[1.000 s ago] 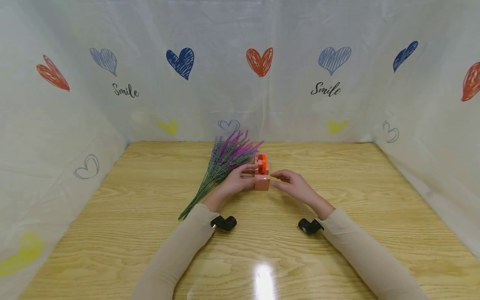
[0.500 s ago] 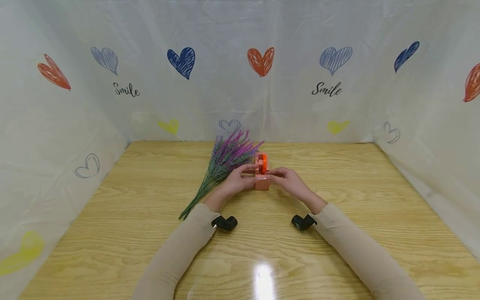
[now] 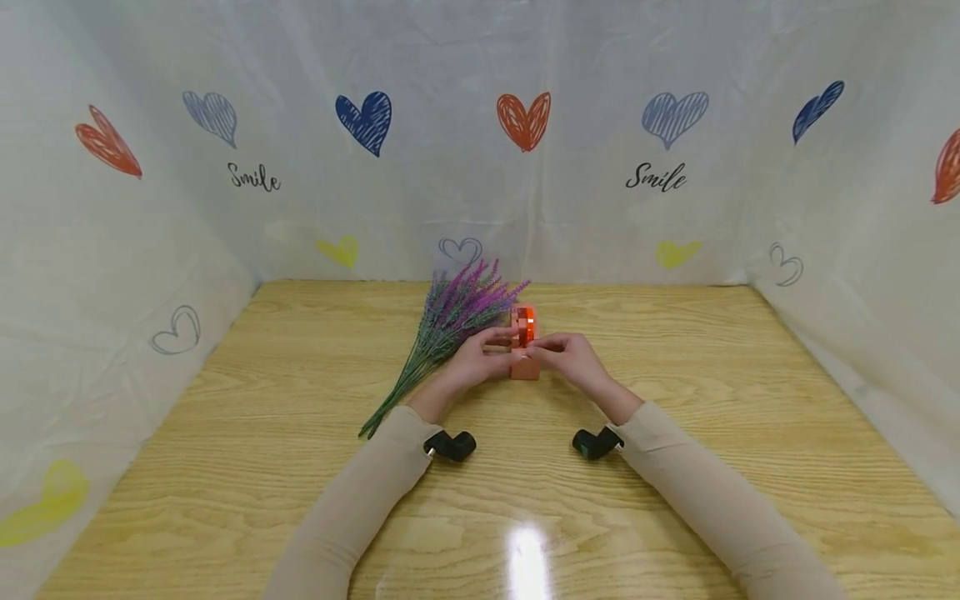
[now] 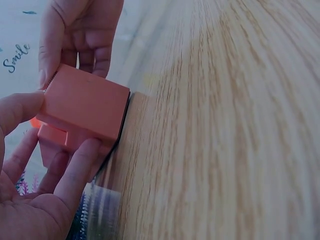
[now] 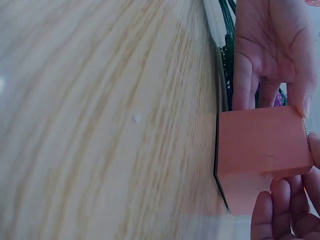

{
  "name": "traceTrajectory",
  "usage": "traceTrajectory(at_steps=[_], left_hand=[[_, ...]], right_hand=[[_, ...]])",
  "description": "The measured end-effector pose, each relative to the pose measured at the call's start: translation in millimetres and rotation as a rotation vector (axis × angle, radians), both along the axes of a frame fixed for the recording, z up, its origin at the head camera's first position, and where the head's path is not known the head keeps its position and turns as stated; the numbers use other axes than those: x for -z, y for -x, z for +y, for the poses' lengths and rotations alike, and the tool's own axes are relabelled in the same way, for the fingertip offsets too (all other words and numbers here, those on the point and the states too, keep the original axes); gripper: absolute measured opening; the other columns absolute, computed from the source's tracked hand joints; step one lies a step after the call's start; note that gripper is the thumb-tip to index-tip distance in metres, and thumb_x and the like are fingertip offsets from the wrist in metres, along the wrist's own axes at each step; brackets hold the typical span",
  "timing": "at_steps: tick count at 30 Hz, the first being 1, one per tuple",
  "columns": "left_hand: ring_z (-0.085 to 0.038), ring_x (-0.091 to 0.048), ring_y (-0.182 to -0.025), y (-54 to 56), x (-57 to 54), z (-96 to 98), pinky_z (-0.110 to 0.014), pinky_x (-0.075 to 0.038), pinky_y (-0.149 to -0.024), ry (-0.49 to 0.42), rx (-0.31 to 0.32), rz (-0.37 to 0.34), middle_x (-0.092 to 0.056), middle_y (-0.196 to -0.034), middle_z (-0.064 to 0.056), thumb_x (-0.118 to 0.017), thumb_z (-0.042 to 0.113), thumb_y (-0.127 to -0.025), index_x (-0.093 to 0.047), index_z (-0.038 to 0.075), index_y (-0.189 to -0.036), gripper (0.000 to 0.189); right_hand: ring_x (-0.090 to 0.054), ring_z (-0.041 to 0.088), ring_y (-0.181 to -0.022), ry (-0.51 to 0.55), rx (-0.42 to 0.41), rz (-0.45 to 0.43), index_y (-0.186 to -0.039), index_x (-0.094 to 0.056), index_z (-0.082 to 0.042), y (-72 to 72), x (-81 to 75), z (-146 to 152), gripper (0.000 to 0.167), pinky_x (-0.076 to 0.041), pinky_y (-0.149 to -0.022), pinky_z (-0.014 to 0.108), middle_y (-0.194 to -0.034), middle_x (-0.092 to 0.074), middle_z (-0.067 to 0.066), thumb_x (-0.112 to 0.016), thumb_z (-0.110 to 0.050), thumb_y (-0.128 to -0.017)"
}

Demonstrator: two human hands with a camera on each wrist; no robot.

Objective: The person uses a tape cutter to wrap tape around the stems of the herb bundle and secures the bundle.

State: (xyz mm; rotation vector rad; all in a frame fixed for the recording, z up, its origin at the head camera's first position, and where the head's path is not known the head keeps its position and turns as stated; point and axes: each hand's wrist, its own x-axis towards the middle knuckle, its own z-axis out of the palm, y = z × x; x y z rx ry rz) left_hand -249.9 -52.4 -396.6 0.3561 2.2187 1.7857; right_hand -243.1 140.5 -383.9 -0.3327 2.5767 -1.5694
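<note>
A salmon-pink tape dispenser [image 3: 524,369] stands on the wooden table, with an orange roll [image 3: 530,317] in its far end. My left hand [image 3: 474,360] grips the dispenser from the left, thumb near its cutter end and fingers along its side, as the left wrist view shows. From the other side, my right hand [image 3: 581,365] has thumb and forefinger pinched together at the toothed cutter edge [image 5: 307,134]. The tape's free end is hidden by these fingertips. In the right wrist view, the remaining right fingers [image 5: 281,205] curl beside the dispenser body.
A bunch of purple lavender stems [image 3: 457,312] lies on the table [image 3: 675,358] left of the dispenser, behind my left hand. White curtains with printed hearts [image 3: 523,122] close off the back and both sides. A black wrist mount [image 3: 596,443] sits at each sleeve cuff.
My right hand has moved left from beside the dispenser to its cutter edge, and its thumb and forefinger have closed together there. My left hand and the dispenser have stayed in place.
</note>
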Motion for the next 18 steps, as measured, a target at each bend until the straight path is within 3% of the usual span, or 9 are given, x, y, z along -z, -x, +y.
traceTrajectory(at_steps=[7, 18], left_hand=[[-0.028, -0.052, -0.114, 0.8, 0.9, -0.3, -0.037, -0.046, -0.088, -0.005, -0.012, -0.004, -0.053, -0.125, -0.010, -0.069, 0.019, -0.086, -0.054, 0.015, -0.131, 0.047], [-0.025, -0.052, -0.113, -0.7, -2.8, -0.1, -0.035, -0.047, -0.086, 0.008, -0.004, -0.006, -0.053, -0.125, -0.009, -0.069, 0.024, -0.086, -0.053, 0.016, -0.132, 0.050]], right_hand=[[-0.058, 0.026, -0.098, 0.047, 0.065, 0.008, -0.104, -0.069, 0.005, -1.5, 0.6, -5.4, 0.027, -0.047, -0.078, 0.033, -0.103, -0.066, 0.015, -0.067, -0.017, -0.088], [-0.059, 0.023, -0.091, 0.072, 0.085, 0.136, -0.096, -0.072, 0.003, -5.2, -1.5, -7.3, 0.021, -0.048, -0.074, 0.030, -0.097, -0.066, 0.011, -0.066, -0.016, -0.088]])
